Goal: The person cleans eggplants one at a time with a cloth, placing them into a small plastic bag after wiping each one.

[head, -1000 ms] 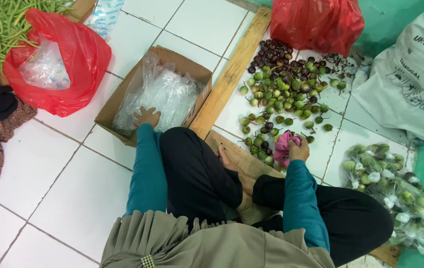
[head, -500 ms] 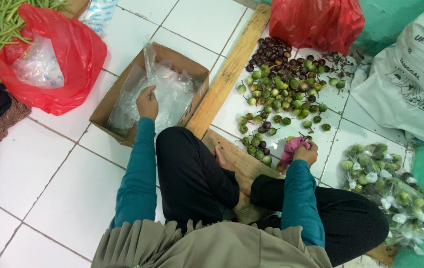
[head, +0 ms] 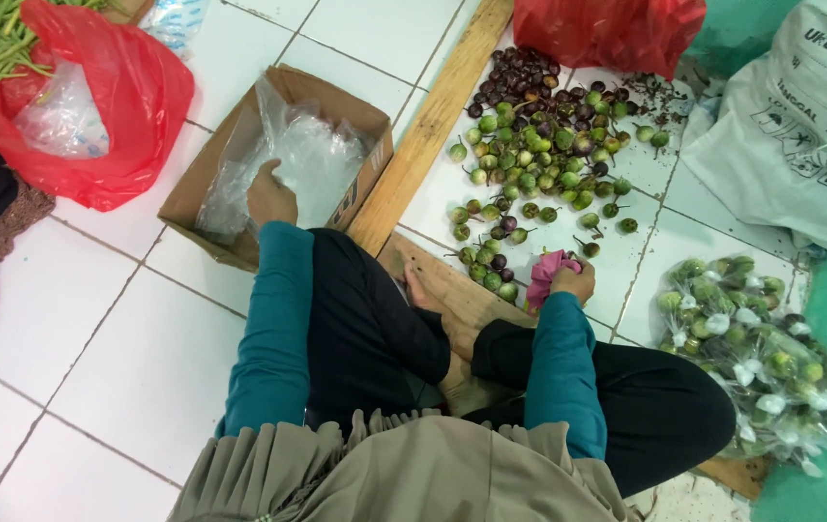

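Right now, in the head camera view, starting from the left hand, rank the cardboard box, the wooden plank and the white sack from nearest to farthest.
1. Cardboard box: the left hand is inside it, on the clear plastic bags.
2. Wooden plank: just right of the box, running diagonally.
3. White sack: far right, beyond the pile of small eggplants.
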